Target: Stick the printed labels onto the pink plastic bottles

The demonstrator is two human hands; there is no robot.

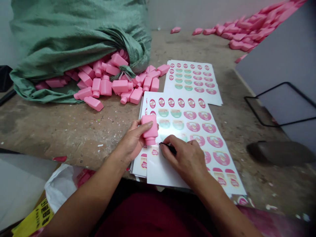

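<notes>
As the left hand (132, 141) is gripping a pink plastic bottle (149, 129) neck-down just above a glossy label sheet (160, 171), the right hand (184, 161) is pinching a slim black tool (169, 148) low and steady, its fine tip close against the sheet beside a small printed label (155, 152), with more bottles (118, 86) spilling from a green woven sack (74, 33) beyond it.

Bright, even light; white glare across the label sheet (172, 131) at centre; soft shadow beneath the right hand (185, 161); wide-angle bowing toward frame edges; lower right corner dimmer, blurred.
</notes>
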